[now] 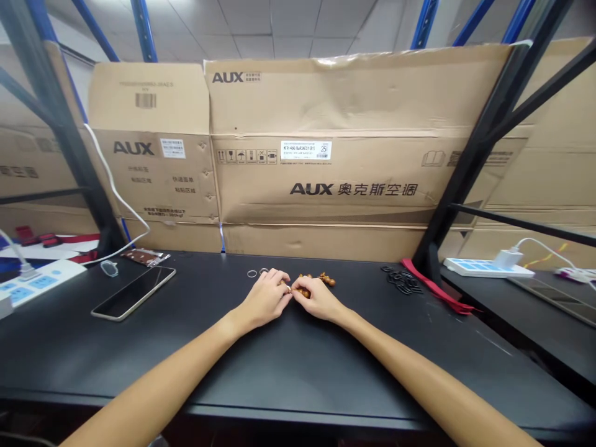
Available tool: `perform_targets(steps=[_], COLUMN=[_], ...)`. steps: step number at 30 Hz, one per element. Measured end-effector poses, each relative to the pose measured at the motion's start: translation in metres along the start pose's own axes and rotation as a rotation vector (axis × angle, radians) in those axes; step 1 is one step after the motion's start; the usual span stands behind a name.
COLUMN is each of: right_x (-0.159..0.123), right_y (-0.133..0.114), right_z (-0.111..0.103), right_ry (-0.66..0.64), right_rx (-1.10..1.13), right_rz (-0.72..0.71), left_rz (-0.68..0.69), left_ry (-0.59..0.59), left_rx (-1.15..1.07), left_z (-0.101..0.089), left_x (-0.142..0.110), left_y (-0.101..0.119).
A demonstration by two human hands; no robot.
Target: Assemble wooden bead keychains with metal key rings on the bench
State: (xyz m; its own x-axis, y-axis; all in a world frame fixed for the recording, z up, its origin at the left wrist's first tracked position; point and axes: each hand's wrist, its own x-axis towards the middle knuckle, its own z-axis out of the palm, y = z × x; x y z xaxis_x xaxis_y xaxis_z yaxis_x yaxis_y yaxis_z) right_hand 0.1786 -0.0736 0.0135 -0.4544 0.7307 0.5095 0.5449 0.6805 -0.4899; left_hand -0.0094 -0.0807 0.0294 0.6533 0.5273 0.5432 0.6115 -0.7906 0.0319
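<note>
Both hands meet at the middle of the black table [261, 372], fingertips almost touching. My left hand [267, 297] is closed in a pinch, and a bit of brown shows at its fingertips. My right hand [321, 299], also closed, pinches at the same spot, with shiny brown beads [303, 292] showing under its fingers. More of the brown beads [327, 279] lie on the table just beyond the right hand. A small pale bit shows between the fingertips, too small to name. Two thin metal rings [252, 274] lie beyond the left hand.
A phone [135, 293] lies at left beside a power strip [41, 282], a clear plastic piece [109, 268] and a brown packet [146, 257]. Black loops [403, 280] and a red strap [437, 288] lie at right. Cardboard [326, 205] walls the back.
</note>
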Motion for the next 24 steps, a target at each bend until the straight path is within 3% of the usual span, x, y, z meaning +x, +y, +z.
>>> perform_targets(steps=[9, 16, 24], right_x=[0.0011, 0.0006, 0.0020], right_y=[0.0042, -0.0016, 0.0013], right_z=[-0.0023, 0.0006, -0.0044], right_ry=[0.070, 0.016, 0.068], right_rx=[-0.061, 0.030, 0.031], right_rz=[0.052, 0.035, 0.096], left_rz=[0.070, -0.001, 0.001], left_ry=[-0.042, -0.009, -0.013], left_rx=[0.116, 0.114, 0.035], left_z=[0.0014, 0.0001, 0.0025], left_x=[0.0003, 0.0002, 0.0005], left_y=[-0.0046, -0.0005, -0.0069])
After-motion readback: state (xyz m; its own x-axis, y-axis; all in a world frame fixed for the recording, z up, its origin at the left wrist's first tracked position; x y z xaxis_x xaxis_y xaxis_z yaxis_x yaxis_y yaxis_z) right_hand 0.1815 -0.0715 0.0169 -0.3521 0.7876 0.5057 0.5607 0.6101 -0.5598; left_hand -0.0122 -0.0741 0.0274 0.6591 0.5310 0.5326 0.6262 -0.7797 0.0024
